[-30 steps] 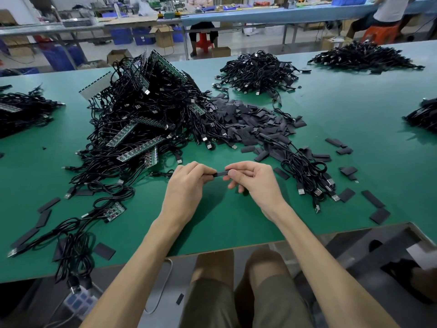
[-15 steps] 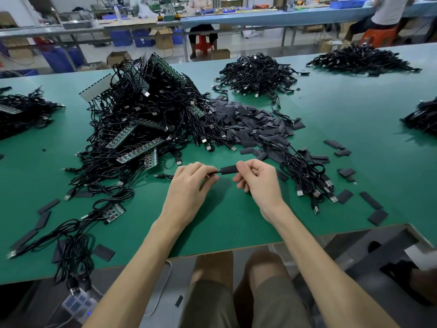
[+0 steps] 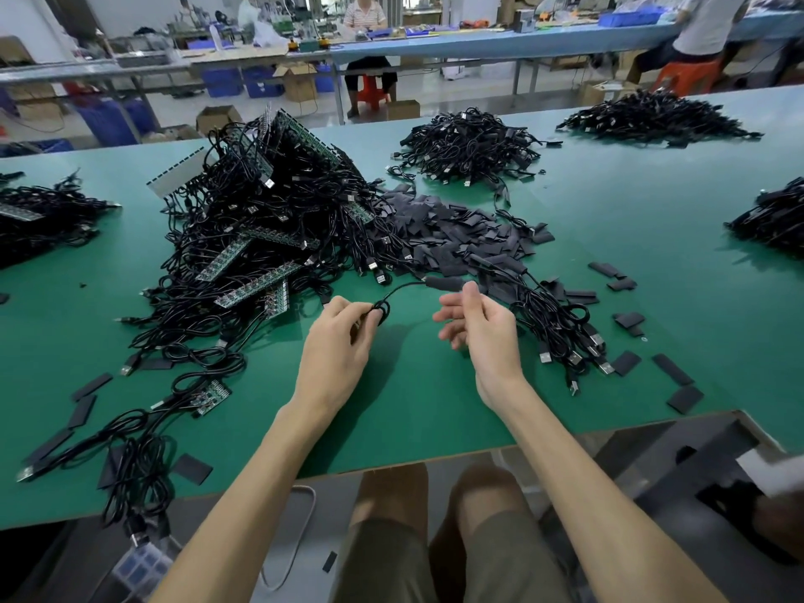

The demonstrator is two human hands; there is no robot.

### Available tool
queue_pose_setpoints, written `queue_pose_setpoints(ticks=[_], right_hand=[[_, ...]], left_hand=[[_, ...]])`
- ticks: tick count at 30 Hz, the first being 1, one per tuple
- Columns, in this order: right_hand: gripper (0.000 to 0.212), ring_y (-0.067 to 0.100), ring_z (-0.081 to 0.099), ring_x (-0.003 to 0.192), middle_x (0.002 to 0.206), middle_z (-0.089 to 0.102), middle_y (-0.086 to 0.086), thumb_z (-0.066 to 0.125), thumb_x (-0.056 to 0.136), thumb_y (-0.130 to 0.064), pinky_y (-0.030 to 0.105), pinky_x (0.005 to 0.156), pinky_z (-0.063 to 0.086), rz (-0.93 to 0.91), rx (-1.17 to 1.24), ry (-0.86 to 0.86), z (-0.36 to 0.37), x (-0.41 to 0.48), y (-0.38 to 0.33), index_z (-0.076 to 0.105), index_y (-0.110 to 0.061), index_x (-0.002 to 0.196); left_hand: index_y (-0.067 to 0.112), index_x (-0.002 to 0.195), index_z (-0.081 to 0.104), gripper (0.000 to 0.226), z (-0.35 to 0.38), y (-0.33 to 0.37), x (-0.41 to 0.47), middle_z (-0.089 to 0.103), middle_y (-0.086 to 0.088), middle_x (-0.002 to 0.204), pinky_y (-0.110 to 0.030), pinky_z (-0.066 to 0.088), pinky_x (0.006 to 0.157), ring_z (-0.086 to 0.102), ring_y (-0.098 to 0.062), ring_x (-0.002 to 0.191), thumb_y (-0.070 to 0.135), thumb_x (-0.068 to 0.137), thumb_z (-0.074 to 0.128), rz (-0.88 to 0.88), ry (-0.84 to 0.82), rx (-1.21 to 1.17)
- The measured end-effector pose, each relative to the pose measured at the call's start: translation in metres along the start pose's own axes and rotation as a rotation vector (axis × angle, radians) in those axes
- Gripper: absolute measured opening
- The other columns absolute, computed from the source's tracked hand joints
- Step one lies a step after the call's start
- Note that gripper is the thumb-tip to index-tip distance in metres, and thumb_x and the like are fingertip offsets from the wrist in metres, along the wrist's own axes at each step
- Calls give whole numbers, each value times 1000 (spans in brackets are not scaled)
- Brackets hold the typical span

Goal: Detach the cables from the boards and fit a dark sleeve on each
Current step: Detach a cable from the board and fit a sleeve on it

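My left hand [image 3: 337,341] is closed on a small coil of thin black cable [image 3: 380,312] just above the green table [image 3: 413,411]. From the coil the cable arcs up and right to its end, which wears a dark sleeve [image 3: 443,282]. My right hand [image 3: 483,328] is beside that end with fingers spread; its thumb tip is right next to the sleeve, and no finger wraps it. A big tangle of cables and green boards [image 3: 256,237] lies at the left. Loose dark sleeves [image 3: 452,237] are heaped behind my hands.
A bundle of cables with USB plugs [image 3: 565,332] lies right of my right hand. Single sleeves [image 3: 672,369] are scattered at the right and left. More cable piles [image 3: 467,145] sit farther back. The table's front edge [image 3: 391,465] is near my knees.
My hands have moved apart. The sleeved cable end, earlier pinched between both hands, now hangs from the left hand's coil, and the right hand's fingers have spread.
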State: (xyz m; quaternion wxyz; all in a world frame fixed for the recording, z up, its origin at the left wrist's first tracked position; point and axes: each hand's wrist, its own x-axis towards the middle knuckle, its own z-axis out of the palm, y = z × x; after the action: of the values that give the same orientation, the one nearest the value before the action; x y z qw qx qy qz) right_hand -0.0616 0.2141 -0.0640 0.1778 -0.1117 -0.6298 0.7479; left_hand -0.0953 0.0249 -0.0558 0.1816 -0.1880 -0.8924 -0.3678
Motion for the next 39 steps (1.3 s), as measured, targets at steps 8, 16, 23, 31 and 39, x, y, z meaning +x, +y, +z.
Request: queue_pose_setpoints(ticks=[8,16,23,31,39], right_hand=[[15,15,68,76,87,75,-6,64,96,-11,32,70,53,-86,-545,-221,8,-4,3,68,-25,102],[3,13,61,78,86,64,1,59,94,-10,22,68,44,-90,-871,-254,13,-1,3,62,-9,96],[6,26,67,81,84,72,2,68,92,-12,38,74,50,-156,-700,-252,11,-4,3,68,-14,97],[8,2,65,68,84,70,-9,69,96,-24,29,78,55,-124,-608,-274,8,-5,4,70,-25,103],[7,4,66,67,84,72,-6,68,96,-22,30,78,56,-123,-603,-267,6,-6,4,70,-25,102]], left_hand=[[3,93,78,20,-5,51,32,70,-6,69,-29,54,62,65,-18,60,22,95,70,-365,-295,-669],[9,123,69,32,29,128,55,73,-7,110,-28,63,77,76,-22,87,29,98,67,-338,-628,-827],[15,116,75,34,25,80,47,73,-2,112,-28,54,89,68,-14,97,-3,95,55,-126,-126,-374],[1,157,24,65,-23,-38,44,14,-25,164,-58,4,123,5,-38,154,12,100,55,-361,48,497],[-4,132,47,52,-38,-66,40,41,-27,138,-55,24,111,36,-43,129,38,103,54,-383,-91,772]])
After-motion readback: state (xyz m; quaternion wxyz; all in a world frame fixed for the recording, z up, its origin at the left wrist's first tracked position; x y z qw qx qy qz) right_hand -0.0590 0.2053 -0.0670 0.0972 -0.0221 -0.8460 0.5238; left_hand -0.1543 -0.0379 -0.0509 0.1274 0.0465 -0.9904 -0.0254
